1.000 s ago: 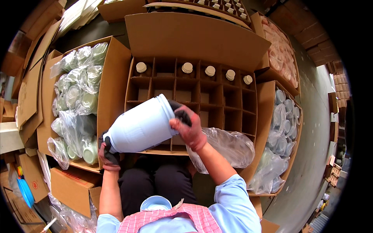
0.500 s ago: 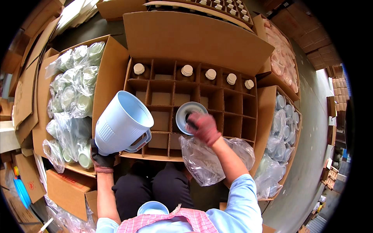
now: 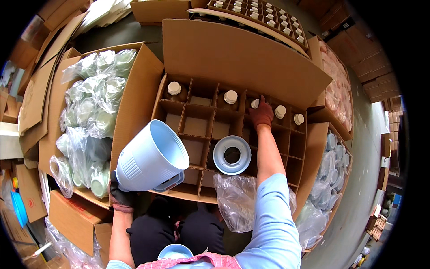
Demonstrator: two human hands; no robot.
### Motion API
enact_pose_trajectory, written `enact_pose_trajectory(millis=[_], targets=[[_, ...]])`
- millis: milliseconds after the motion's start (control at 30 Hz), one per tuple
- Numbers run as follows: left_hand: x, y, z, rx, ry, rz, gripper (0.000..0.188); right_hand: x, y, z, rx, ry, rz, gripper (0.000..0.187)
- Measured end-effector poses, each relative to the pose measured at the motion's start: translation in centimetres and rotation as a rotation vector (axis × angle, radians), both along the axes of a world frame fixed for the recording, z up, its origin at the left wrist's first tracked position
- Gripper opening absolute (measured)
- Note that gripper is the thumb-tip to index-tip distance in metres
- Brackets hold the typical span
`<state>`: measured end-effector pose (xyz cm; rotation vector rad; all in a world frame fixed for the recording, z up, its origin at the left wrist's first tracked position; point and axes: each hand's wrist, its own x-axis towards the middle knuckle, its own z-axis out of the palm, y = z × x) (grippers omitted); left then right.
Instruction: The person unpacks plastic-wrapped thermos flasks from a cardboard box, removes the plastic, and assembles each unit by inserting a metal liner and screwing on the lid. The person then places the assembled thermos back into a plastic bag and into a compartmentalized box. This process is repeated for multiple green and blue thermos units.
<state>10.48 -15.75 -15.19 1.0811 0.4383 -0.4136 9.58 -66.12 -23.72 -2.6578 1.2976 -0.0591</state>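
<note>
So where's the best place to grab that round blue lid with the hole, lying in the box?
Probably by its outer rim, coming straight down from above. The round blue lid lies flat across the cardboard dividers, so its edge is free all round, and the right hand, now on a capped bottle, is nearest.

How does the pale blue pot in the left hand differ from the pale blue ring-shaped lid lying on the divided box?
The pot is tall, hollow and tilted, held by the left hand; the lid is flat with a dark centre hole. The pot is in the air; the lid rests on the cardboard dividers, untouched. The pot is larger. Both are pale blue.
</note>
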Motion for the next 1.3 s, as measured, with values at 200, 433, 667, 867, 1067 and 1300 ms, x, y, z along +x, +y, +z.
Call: enact_pose_trajectory(millis=[200,433,667,867,1067,1300], targets=[[-0.6,0.5,1.0,-0.215,0.006,-0.049,0.054,-4.6,-0.3,12.6,-0.18,-0.622,0.302,0.079],[-0.6,0.2,5.6,-0.576,-0.139,-0.158,0.049,-14.8,8.8,32.2,1.017,-0.961,0.718,0.102],[-4.3,3.7,10.8,-0.494,-0.361,-0.356,0.052,-20.9,23.8,31.9,1.615,-0.846,0.815,0.095],[-7.9,8.6,13.6,-0.46,-0.374,-0.563,0.07,-25.6,33.4,32.2,1.169,-0.676,0.533,0.046],[-11.7,13.2,12.2,-0.415,-0.337,-0.559,0.067,-28.8,38.0,30.4,0.629,-0.922,0.627,0.034],[-14.9,15.6,8.8,-0.391,-0.232,-0.435,0.047,-32.8,38.6,28.6,1.008,-1.176,0.355,0.038]])
